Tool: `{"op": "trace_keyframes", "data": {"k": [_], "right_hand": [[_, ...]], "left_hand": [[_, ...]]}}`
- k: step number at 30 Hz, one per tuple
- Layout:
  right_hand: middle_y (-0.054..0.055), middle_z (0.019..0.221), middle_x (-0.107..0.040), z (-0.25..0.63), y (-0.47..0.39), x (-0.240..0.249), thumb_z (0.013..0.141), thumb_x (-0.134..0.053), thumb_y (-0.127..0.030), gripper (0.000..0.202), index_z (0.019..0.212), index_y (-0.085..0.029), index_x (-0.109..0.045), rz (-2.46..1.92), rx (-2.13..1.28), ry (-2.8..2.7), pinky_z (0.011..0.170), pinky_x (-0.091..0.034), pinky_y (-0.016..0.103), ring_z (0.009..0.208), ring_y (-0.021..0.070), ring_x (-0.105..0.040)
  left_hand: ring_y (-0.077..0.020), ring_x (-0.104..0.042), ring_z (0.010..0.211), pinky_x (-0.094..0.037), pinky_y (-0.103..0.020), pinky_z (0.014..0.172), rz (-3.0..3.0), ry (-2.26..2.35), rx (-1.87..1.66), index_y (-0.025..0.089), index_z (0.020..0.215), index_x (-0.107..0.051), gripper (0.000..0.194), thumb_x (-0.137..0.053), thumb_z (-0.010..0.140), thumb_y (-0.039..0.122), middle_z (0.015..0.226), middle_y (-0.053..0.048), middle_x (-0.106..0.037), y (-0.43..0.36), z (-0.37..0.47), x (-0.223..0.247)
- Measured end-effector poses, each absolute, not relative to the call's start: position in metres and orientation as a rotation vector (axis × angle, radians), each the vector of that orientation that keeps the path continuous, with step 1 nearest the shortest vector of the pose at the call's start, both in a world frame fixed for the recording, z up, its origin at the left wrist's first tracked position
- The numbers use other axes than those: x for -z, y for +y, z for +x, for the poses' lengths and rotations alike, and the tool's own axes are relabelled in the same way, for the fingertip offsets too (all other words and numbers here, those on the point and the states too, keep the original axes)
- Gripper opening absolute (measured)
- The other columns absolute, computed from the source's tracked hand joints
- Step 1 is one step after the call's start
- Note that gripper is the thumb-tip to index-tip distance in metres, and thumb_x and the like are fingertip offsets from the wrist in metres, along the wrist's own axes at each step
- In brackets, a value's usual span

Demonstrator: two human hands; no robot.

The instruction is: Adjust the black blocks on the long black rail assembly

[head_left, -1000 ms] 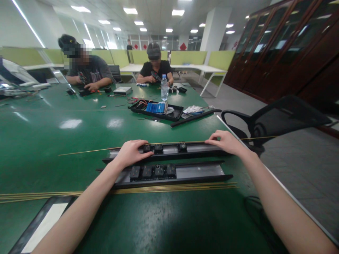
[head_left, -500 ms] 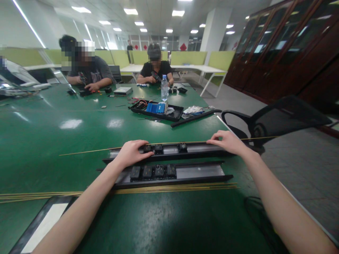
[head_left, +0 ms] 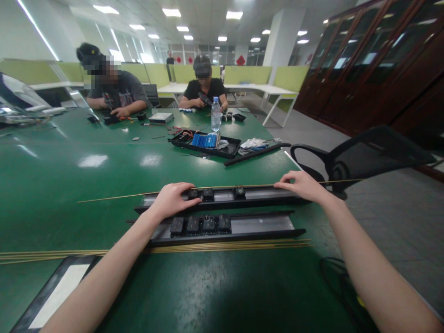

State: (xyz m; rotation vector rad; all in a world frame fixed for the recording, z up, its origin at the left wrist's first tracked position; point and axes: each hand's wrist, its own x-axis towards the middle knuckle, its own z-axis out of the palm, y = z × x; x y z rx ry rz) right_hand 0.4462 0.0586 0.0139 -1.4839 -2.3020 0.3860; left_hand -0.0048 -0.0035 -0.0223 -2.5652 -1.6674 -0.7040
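A long black channel (head_left: 261,194) with a pale inner floor lies crosswise on the green table, with black square blocks (head_left: 239,192) set in it. A thin brass rod (head_left: 114,199) runs along its far edge and sticks out past both ends. My left hand (head_left: 173,200) is closed over the channel's left part, fingertips at the far edge by the rod, thumb on the near side. At the right part, my right hand (head_left: 294,182) pinches the rod between thumb and fingers. Nearer to me sits a second channel (head_left: 263,225) holding several black blocks (head_left: 208,224).
Several brass rods (head_left: 222,247) lie in front of the near channel. A dark panel with a white strip (head_left: 57,296) is at lower left, a black cable (head_left: 335,277) at lower right. Beyond are a black tray (head_left: 229,148), a bottle (head_left: 215,115), a chair (head_left: 367,152) and two people.
My right hand has shifted slightly to the right along the rod. My left hand stays in place, and the channels have not visibly moved.
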Motion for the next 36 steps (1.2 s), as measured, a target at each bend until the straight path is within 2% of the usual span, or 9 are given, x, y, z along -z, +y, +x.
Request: {"op": "trace_keyframes", "data": {"k": [9,26,36], "right_hand": [[0.005,0.075,-0.076,0.450,0.057,-0.018,0.080,-0.061,-0.073,0.052,0.070,-0.024,-0.076,-1.512,-0.378,-2.289,0.068,-0.047,0.035,0.072,0.0244,-0.067],[0.004,0.073,-0.074,0.457,0.054,-0.026,0.074,-0.066,-0.073,0.052,0.069,-0.022,-0.075,-1.636,-0.518,-2.205,0.072,-0.044,0.035,0.073,0.0239,-0.064],[0.004,0.073,-0.074,0.464,0.057,-0.024,0.074,-0.066,-0.074,0.052,0.071,-0.023,-0.075,-1.645,-0.513,-2.204,0.071,-0.044,0.035,0.073,0.0239,-0.065]], "left_hand": [[-0.0295,-0.074,0.094,-0.056,-0.037,0.085,-2.567,-1.676,0.700,0.019,0.109,-0.075,0.057,-0.061,0.083,0.067,0.106,-0.010,-0.078,-0.004,-0.005,0.022],[-0.0276,-0.074,0.092,-0.055,-0.034,0.082,-2.567,-1.672,0.701,0.019,0.107,-0.074,0.054,-0.062,0.083,0.065,0.105,-0.008,-0.078,-0.004,-0.005,0.021],[-0.0283,-0.074,0.092,-0.055,-0.035,0.082,-2.572,-1.670,0.694,0.018,0.108,-0.075,0.055,-0.062,0.083,0.066,0.105,-0.009,-0.078,-0.004,-0.004,0.021]]}}
